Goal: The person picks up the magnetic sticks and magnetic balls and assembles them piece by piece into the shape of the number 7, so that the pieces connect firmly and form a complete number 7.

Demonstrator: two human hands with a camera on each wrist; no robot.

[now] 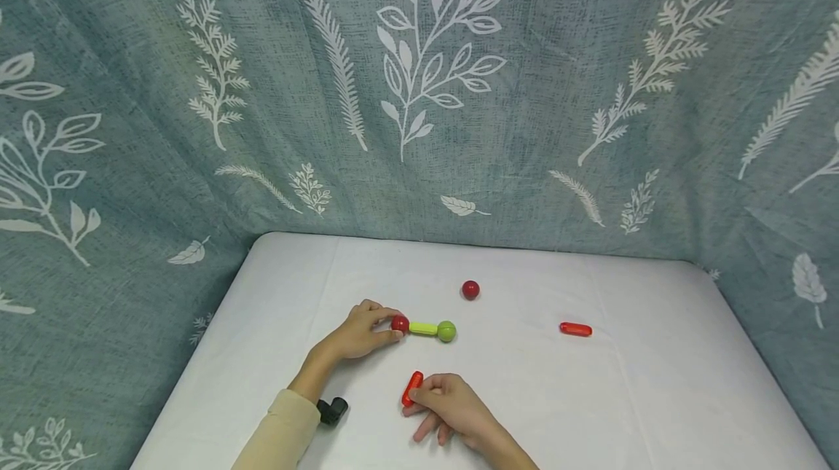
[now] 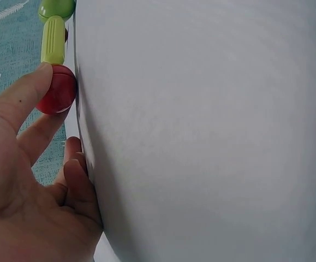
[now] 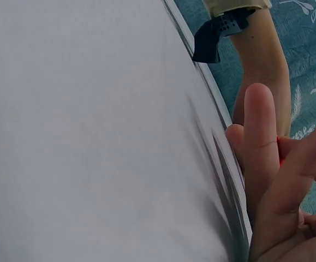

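Note:
My left hand (image 1: 359, 331) pinches a red ball (image 1: 400, 323) between thumb and fingertips. That ball sits at one end of a yellow-green ridged rod (image 1: 423, 329), and a green ball (image 1: 446, 331) is joined to the other end. In the left wrist view the red ball (image 2: 57, 90) shows between thumb and finger, with the rod above it. Nearer the front, my right hand (image 1: 452, 404) holds a short red rod (image 1: 412, 388) between thumb and index finger, the other fingers spread. Only a sliver of the red rod (image 3: 279, 150) shows behind the fingers in the right wrist view.
Another red ball (image 1: 470, 290) lies toward the back of the white table (image 1: 524, 368). A second red rod (image 1: 575, 329) lies to the right. A black device (image 1: 333, 410) is at the left wrist. A patterned blue-green curtain (image 1: 524, 186) hangs around the table's back and sides.

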